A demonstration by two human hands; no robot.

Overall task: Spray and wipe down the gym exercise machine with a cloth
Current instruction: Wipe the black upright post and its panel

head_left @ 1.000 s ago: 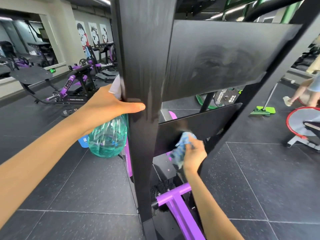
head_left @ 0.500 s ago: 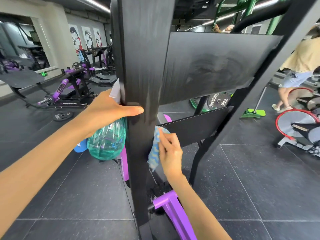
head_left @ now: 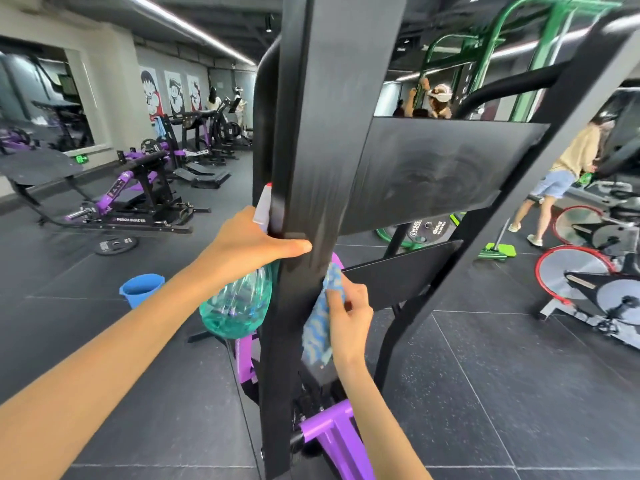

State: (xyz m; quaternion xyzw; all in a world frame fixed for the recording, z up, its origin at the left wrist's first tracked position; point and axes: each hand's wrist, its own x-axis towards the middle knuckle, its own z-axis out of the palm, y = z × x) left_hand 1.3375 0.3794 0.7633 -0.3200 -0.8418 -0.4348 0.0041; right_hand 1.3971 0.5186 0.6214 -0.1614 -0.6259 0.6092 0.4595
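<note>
Head view: right hand (head_left: 349,323), fingers pinching the blue patterned cloth (head_left: 318,330), has slid toward nine o'clock off the black metal plate (head_left: 401,275) onto the black upright post (head_left: 311,133), so wiping moves on there. Left hand (head_left: 246,247) fingers grip the teal plastic spray bottle (head_left: 239,303).

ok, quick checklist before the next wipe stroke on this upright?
1. Right hand grips cloth: ok.
2. Cloth against black upright: ok.
3. Left hand holds spray bottle: ok.
4. Liquid in spray bottle: ok.
5. Aim of nozzle: cannot tell, partly hidden behind the upright.
6. Upper plate streak-free: not ok, smears show.
</note>
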